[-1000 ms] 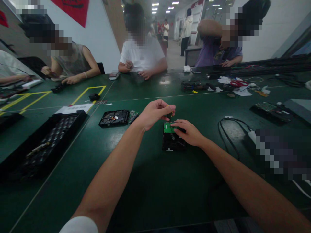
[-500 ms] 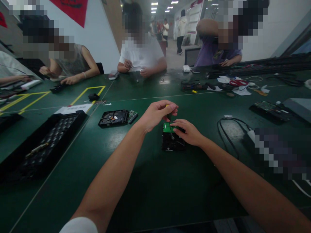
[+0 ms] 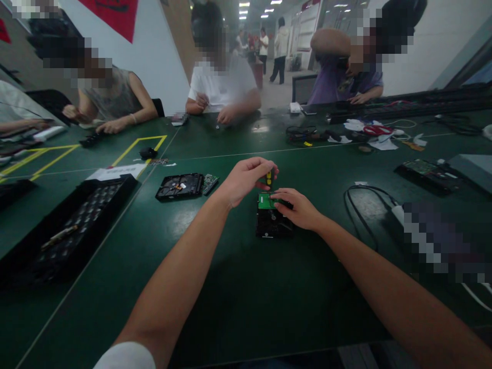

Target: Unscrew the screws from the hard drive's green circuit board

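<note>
A black hard drive (image 3: 269, 225) with a green circuit board (image 3: 265, 201) on its far half lies on the green table in front of me. Above its far edge, my left hand (image 3: 249, 179) is closed around the yellow and black handle of a screwdriver (image 3: 269, 177), whose shaft points down at the board. My right hand (image 3: 299, 209) rests over the drive's right side, its fingers reaching across the board beside the shaft. What those right fingers grip, if anything, is hidden. To the left lies another opened hard drive (image 3: 180, 187) with a loose circuit board (image 3: 209, 183) next to it.
A long black tray (image 3: 77, 230) sits at the left. On the right are a black cable (image 3: 357, 215), another drive with a board (image 3: 428, 174) and a grey box (image 3: 474, 171). Scraps of paper and wires (image 3: 378, 132) lie farther back. Several people sit across the table.
My left fingers have shifted on the screwdriver, so more of its yellow handle shows. My right hand and the hard drive stay in nearly the same place.
</note>
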Available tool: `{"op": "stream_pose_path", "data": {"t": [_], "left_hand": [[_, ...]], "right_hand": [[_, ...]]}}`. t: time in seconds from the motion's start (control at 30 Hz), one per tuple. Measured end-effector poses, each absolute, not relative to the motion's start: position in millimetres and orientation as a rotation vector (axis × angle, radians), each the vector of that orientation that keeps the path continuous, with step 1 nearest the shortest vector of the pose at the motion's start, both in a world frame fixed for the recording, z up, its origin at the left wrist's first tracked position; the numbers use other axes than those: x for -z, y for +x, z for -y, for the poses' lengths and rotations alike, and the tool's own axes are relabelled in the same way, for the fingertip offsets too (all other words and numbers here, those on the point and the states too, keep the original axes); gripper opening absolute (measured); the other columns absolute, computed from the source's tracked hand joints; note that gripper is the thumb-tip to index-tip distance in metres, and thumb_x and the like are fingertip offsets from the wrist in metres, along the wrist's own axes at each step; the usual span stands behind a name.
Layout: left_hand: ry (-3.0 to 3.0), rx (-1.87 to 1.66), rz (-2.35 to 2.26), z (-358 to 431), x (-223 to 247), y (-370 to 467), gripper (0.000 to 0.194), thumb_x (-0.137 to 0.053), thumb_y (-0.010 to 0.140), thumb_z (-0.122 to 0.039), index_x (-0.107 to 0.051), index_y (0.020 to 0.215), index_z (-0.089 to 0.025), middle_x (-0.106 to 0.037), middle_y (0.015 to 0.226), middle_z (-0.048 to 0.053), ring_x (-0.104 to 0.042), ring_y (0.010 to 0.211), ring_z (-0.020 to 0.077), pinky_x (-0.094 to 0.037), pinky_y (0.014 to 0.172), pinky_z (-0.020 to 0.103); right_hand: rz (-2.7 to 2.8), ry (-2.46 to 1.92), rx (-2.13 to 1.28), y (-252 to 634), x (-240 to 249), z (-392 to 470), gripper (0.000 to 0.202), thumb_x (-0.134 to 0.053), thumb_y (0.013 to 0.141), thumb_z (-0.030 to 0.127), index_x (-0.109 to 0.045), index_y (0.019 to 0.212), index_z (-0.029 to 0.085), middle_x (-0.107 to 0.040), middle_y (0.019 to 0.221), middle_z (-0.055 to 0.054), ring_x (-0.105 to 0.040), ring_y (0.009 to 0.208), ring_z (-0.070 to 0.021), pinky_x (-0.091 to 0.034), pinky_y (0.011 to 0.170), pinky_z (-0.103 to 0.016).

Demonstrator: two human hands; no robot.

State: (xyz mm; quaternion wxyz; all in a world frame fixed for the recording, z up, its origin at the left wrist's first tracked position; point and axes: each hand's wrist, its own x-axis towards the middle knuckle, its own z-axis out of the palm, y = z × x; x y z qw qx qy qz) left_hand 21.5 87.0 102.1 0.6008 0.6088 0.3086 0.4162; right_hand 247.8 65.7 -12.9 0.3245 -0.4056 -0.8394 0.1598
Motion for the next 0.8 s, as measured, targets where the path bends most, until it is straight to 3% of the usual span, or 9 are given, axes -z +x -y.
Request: {"op": "stream_pose_path", "data": {"t": [0.2,0.3,0.53,0.8], "left_hand": [[1.394,-0.992,-0.701,-84.1,-101.1,26.6,0.023,-0.08,0.089,-0.035,-0.066,0.093,-0.017,-0.073,0.094,0.006,-0.069,0.085,0.0153,-0.054,0.064,0.022],[1.419,-0.977,-0.626,-85.3,-99.0,26.2,0.02,-0.075,0.094,-0.037,-0.07,0.101,-0.018,-0.07,0.093,0.004,-0.067,0.084,0.0139,-0.053,0.064,0.021],[1.306,-0.988,-0.619,-88.3,-99.3,21.7,0.024,-0.067,0.097,-0.038,-0.076,0.099,-0.016,-0.07,0.102,0.008,-0.067,0.092,0.0177,-0.058,0.068,0.025],[1.358,-1.024,-0.728,-87.4,-99.0,25.6,0.027,-0.084,0.087,-0.034,-0.066,0.092,-0.015,-0.07,0.093,0.006,-0.066,0.081,0.0142,-0.06,0.069,0.026]], "right_hand": [[2.198,-1.058,-0.413,248.9,16.2,-67.9,0.03,-0.063,0.102,0.035,-0.073,0.13,0.029,-0.072,0.136,-0.01,-0.063,0.135,-0.0304,-0.049,0.116,-0.058],[2.208,-1.063,-0.416,249.7,17.1,-68.6,0.031,-0.063,0.103,0.035,-0.073,0.131,0.029,-0.071,0.136,-0.01,-0.063,0.136,-0.0303,-0.049,0.116,-0.058],[2.194,-1.07,-0.416,249.2,14.1,-66.0,0.03,-0.064,0.102,0.033,-0.074,0.13,0.031,-0.073,0.135,-0.009,-0.063,0.136,-0.0303,-0.049,0.116,-0.059],[2.205,-1.092,-0.417,249.2,12.7,-65.9,0.03,-0.064,0.101,0.032,-0.074,0.13,0.03,-0.072,0.136,-0.01,-0.063,0.134,-0.031,-0.05,0.114,-0.059]]}}
